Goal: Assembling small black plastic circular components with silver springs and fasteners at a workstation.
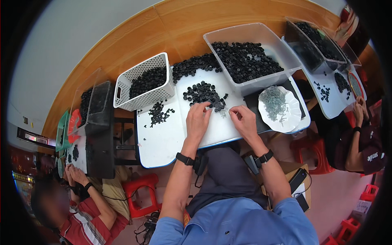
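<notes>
- White worktop [163,141] is sitting against a wood-toned panel [179,20] and bearing the central pile of black round parts [202,93].
- Left hand [198,121] is resting at the pile's near edge, fingertips beside the closest parts; its fingers are curving toward the thumb, but whether they are clamping a part I cannot tell.
- Right hand [245,121] is holding its thumb and forefinger near each other, just right of the pile; whether they are meeting or gripping something I cannot tell.
- Pale slender pieces [222,114] are lying between both hands.
- Smaller black pieces [160,114] are scattering left of the pile.
- White perforated basket [153,99] is standing behind them, blocking the back left.
- Black heap [196,65] is filling the gap between basket and translucent tub [267,83], which is walling off the back right.
- Scalloped white plate [292,104] is carrying grey-green pins [273,102] beside the right hand.
- White surface is showing toward the blue-trimmed front edge, where both forearms are crossing.
</notes>
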Motion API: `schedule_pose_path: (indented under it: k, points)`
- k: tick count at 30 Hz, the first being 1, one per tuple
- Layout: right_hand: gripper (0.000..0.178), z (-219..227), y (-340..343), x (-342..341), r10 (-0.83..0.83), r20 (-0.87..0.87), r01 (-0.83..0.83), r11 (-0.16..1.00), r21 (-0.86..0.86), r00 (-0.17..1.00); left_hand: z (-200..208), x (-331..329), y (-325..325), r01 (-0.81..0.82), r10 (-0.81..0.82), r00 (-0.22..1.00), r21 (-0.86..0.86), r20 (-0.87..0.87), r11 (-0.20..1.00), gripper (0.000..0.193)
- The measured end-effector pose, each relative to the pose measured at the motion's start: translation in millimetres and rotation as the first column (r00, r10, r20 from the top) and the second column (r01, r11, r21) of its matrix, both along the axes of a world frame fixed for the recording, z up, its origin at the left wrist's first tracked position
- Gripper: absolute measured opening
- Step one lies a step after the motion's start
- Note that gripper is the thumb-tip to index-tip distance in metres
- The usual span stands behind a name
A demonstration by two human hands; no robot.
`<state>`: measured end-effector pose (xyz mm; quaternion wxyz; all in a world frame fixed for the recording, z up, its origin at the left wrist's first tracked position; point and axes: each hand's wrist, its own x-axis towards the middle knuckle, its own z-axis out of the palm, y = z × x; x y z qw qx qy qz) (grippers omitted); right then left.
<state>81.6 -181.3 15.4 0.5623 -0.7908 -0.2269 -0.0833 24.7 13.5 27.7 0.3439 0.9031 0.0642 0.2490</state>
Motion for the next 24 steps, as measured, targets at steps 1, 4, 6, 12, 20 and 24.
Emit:
schedule_pose_path:
  k: [1,4,6,12,20,24]
  points:
    - [0.007,0,0,0,-0.008,0.004,0.008,1.000,-0.007,1.000,2,4,0,0.007,-0.007,1.000,0.054,-0.004,0.999,0.021]
    - [0.007,-1,1,-2,0.000,0.016,0.000,1.000,-0.005,1.000,-1,10,5,0.015,-0.013,1.000,0.132,-0.014,0.991,0.020]
    - [0.006,-2,2,-1,0.003,0.026,-0.003,1.000,0.006,1.000,-3,11,8,0.014,-0.011,1.000,0.156,-0.023,0.988,0.020]
    - [0.007,-4,-2,0,0.010,0.021,-0.010,1.000,0.015,1.000,-1,4,4,0.037,-0.032,0.999,0.151,-0.032,0.988,0.017]
    - [0.008,0,0,0,0.048,0.021,-0.048,0.999,-0.006,0.999,-13,-9,5,0.031,-0.031,0.996,0.005,-0.089,0.999,0.025]
    - [0.012,-4,-1,6,0.062,-0.054,-0.061,0.998,0.021,0.997,-18,-12,-13,0.001,-0.001,1.000,-0.091,-0.002,0.996,0.025]
